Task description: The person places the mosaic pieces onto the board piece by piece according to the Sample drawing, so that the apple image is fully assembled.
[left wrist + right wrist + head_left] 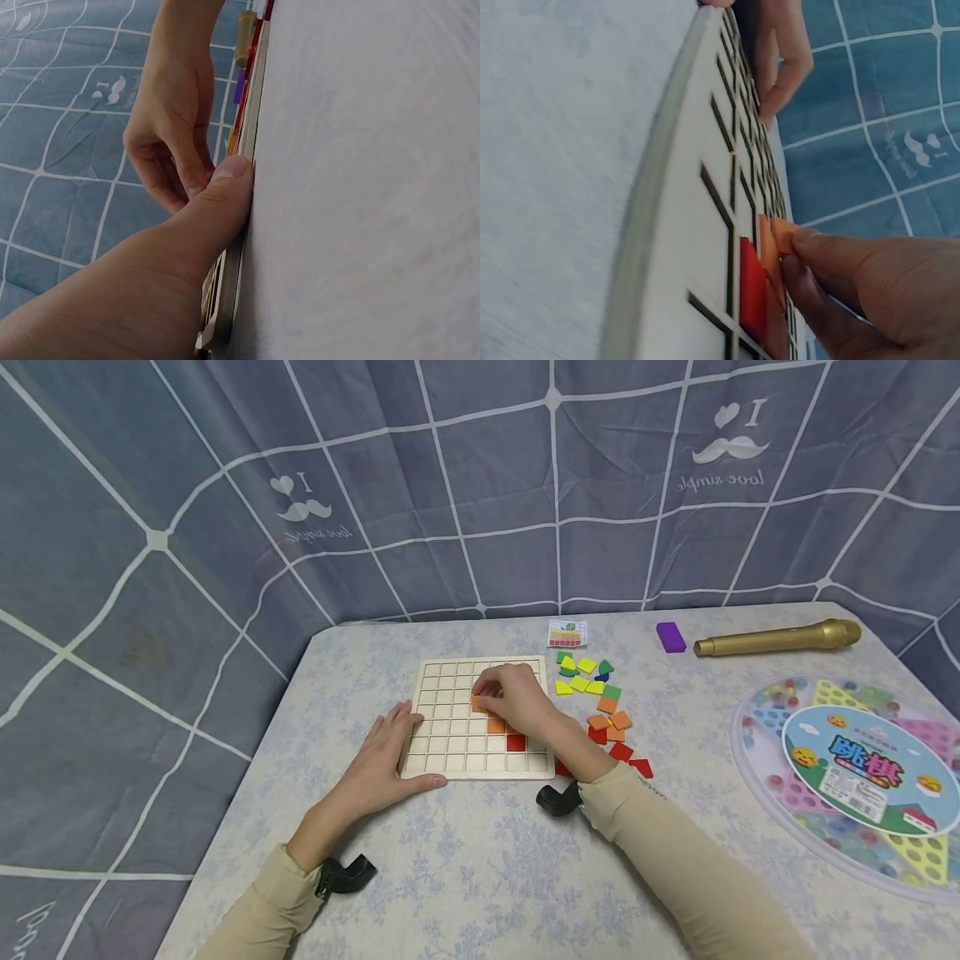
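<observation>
A wooden grid board [450, 752] lies flat on the table. My left hand [384, 765] rests at its left front corner, fingers straight along the left edge and thumb by the front edge. Over the board's middle, my right hand [517, 697] pinches an orange square tile [783, 234] between thumb and fingertips, low over the grid. A red tile [516, 742] and an orange tile [496, 725] sit in grid squares on a diagonal line in front of that hand. Part of the board's right side is hidden under the right hand and wrist.
Loose red tiles [621, 752], orange tiles [620, 720], yellow tiles [579, 683] and a few green ones lie right of the board. Behind them is a small pattern card [567, 633]. Farther right are a purple block [671, 637], a gold microphone [780, 638] and a round board-game box [870, 768].
</observation>
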Available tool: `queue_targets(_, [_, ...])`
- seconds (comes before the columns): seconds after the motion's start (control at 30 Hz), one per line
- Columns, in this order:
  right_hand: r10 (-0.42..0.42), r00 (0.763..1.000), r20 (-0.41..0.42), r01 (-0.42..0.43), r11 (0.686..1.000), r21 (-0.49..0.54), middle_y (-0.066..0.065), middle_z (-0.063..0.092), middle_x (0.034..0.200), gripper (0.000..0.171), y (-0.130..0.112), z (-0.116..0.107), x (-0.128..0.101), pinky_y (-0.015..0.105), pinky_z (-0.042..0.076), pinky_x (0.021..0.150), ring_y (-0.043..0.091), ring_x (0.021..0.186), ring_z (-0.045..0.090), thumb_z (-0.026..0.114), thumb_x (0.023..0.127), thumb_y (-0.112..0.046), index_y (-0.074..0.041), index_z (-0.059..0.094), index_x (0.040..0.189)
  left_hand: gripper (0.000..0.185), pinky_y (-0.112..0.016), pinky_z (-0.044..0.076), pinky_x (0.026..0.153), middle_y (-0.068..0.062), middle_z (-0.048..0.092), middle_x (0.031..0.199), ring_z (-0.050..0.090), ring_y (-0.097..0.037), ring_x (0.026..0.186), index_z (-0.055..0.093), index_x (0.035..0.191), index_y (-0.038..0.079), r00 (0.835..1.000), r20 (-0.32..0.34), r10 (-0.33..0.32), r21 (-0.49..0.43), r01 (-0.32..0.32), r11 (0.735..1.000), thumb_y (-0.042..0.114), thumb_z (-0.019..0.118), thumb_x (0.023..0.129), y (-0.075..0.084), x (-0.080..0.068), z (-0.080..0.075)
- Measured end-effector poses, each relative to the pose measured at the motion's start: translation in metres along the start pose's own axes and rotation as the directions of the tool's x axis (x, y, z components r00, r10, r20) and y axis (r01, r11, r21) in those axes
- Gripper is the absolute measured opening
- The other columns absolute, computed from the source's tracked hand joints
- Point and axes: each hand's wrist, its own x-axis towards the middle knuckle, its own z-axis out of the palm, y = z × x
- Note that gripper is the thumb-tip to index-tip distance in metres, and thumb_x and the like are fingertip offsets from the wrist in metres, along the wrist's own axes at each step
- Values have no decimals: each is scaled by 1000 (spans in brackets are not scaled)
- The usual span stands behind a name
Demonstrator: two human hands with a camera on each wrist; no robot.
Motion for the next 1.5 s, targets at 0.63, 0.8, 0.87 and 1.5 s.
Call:
queue_targets(0.63, [-78,995,54,88,975,-203,3,78,101,12,-3,5,-13,35,55,83,21,95,63,83,93,-14,-11,83,105,103,-58,9,133,-24,20,173,15,-41,163,37,158,3,1000,-4,2,8,-2,1000,54,86,83,-2,-1,1])
queue_targets(0.8, [-87,994,66,99,975,-200,4,78,103,13,-4,-1,-20,36,55,83,22,95,63,81,94,-13,-9,83,107,104,-58,10,133,-24,20,173,15,-40,163,37,159,3,1000,-4,2,11,-2,1000,56,85,84,-3,-2,2])
queue_targets(0.87, [-80,995,63,91,976,-197,4,78,103,13,-2,-7,-24,36,55,84,23,95,62,80,95,-12,-9,82,107,104,-58,9,133,-23,20,174,15,-40,163,37,159,3,1000,-5,2,8,-2,1000,56,85,83,-2,-2,2])
queue_targets(1.5, [263,942,209,-209,946,-247,12,75,121,33,26,-100,-82,46,62,98,29,112,67,77,96,-8,-5,75,128,105,-58,9,134,-23,20,174,14,-39,163,38,158,2,1000,-10,9,8,-9,1000,56,86,83,1,1,2])
